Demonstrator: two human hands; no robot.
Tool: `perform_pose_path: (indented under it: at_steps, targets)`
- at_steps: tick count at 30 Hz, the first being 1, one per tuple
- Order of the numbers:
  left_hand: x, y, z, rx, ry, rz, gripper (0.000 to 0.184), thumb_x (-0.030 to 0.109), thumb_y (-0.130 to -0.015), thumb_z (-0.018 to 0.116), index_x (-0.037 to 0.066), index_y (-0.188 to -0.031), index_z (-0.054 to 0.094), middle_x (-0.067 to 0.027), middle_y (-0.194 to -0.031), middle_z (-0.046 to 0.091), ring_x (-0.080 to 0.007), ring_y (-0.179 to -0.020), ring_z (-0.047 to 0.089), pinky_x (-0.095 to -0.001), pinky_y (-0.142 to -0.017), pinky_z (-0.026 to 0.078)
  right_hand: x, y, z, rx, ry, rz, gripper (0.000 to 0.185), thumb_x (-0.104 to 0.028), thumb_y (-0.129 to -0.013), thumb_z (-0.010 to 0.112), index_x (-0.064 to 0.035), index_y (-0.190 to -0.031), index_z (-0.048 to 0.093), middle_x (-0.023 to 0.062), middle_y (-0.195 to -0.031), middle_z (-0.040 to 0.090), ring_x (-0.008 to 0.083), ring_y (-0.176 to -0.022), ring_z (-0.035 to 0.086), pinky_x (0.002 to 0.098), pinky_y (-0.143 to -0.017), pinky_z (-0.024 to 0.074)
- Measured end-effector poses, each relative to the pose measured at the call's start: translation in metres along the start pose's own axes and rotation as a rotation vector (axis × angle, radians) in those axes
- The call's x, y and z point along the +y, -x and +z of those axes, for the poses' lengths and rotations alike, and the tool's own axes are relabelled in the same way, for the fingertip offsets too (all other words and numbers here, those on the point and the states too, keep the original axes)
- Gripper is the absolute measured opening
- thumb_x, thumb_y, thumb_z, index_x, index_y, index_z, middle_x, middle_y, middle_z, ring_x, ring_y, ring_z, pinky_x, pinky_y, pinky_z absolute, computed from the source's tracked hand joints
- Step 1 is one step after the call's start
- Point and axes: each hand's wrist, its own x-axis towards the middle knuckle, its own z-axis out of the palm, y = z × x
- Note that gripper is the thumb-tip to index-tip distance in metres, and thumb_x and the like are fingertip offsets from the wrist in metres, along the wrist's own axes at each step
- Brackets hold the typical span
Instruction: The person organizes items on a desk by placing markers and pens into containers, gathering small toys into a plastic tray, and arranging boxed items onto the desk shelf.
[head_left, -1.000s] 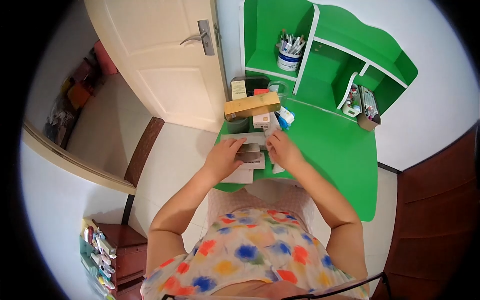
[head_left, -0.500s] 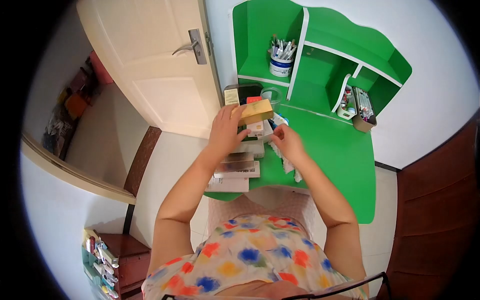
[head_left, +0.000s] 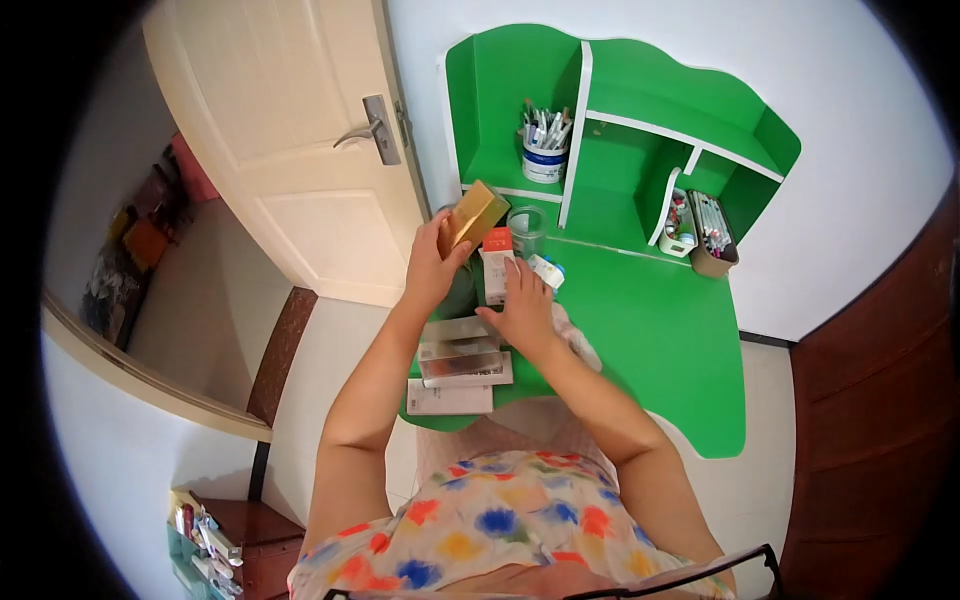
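Observation:
My left hand (head_left: 430, 268) is closed around a gold box (head_left: 475, 215), holding it tilted above the left side of the green desk (head_left: 650, 340). My right hand (head_left: 528, 312) is just to its right, fingers apart, the fingertips at the right edge of a small white box (head_left: 494, 284). A red-ended box (head_left: 497, 239) shows directly behind that white box. Nearer my body, a clear-sided box (head_left: 462, 368) lies over flat white boxes (head_left: 449, 397). A crumpled pale cloth (head_left: 575, 343) is partly hidden under my right wrist.
A clear jar (head_left: 526, 230) and a white-and-blue item (head_left: 547, 271) stand behind my hands. The green shelf (head_left: 640, 108) holds a tub of pens (head_left: 544, 163). A white basket (head_left: 679, 232) and a brown pen holder (head_left: 713, 262) are at right. An open door (head_left: 300, 160) stands left.
My left hand has turned the gold box more upright and moved it slightly left. My right hand has moved left and down, over to the small white box. The view has shifted a little.

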Motion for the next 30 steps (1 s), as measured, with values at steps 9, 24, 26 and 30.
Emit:
perform_pose_path:
  at_steps: [9,24,26,30]
  targets:
    - [0.011,-0.001,-0.01,0.077,0.144,0.018,0.056,0.014,-0.084,0.068,0.006,-0.134,0.044,-0.0113,-0.113,0.05,-0.0231,-0.104,0.051,-0.0326,-0.091,0.043,0.007,-0.011,0.004,-0.016,0.079,0.086,0.069,-0.031,-0.07,0.075,-0.0024,-0.125,0.046,0.0147,-0.107,0.051,0.0336,-0.101,0.054,0.0452,-0.083,0.0437]
    - [0.08,-0.031,0.054,-0.198,0.462,0.046,0.064,0.008,-0.078,0.067,0.004,-0.135,0.038,-0.0113,-0.12,0.046,-0.022,-0.11,0.049,-0.0335,-0.094,0.041,0.057,-0.037,-0.132,0.272,-0.12,0.134,0.055,-0.014,-0.071,0.069,-0.0071,-0.122,0.049,0.016,-0.11,0.046,0.0385,-0.087,0.061,0.0452,-0.069,0.0547]
    - [0.091,-0.04,0.086,-0.26,0.414,0.104,0.064,0.008,-0.075,0.068,0.002,-0.132,0.039,-0.0105,-0.119,0.047,-0.0208,-0.108,0.05,-0.0328,-0.093,0.041,0.086,-0.037,-0.144,0.311,-0.07,0.145,0.055,-0.013,-0.071,0.069,-0.0082,-0.122,0.049,0.0159,-0.11,0.045,0.0387,-0.086,0.061,0.046,-0.069,0.0547]
    - [0.097,-0.064,0.158,-0.366,0.529,-0.043,0.059,0.007,-0.069,0.07,0.0,-0.121,0.043,-0.0097,-0.108,0.054,-0.0208,-0.103,0.054,-0.0321,-0.092,0.042,0.151,-0.042,-0.156,0.35,-0.013,0.112,0.06,-0.008,-0.073,0.068,-0.0069,-0.128,0.043,0.0165,-0.114,0.045,0.0403,-0.091,0.06,0.0468,-0.074,0.0543]
